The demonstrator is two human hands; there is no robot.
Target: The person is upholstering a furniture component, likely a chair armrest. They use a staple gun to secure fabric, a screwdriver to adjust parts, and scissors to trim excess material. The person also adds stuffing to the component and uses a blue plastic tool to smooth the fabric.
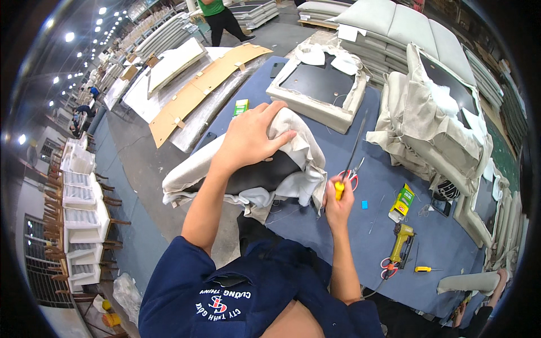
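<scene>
An upholstered seat (pixel 310 147) in light beige fabric stands tilted on the blue-grey table, its black underside partly showing. My left hand (pixel 252 135) grips its upper edge, thumb on one side and fingers over the other. Loose fabric and white padding (pixel 256 196) hang along its lower rim. In my right hand (pixel 338 206) is a screwdriver with a yellow handle (pixel 339 190), its long thin shaft pointing up and away, tip apart from the seat. Red-handled scissors (pixel 352 176) lie just beyond that hand.
Another seat (pixel 348 115) lies farther back on the table (pixel 332 248); more seats (pixel 434 129) are stacked at right. Nearer are a nail gun (pixel 401 245), a small yellow screwdriver (pixel 425 269), and a green-yellow box (pixel 402 201). Another person's hand (pixel 500 280) shows at lower right.
</scene>
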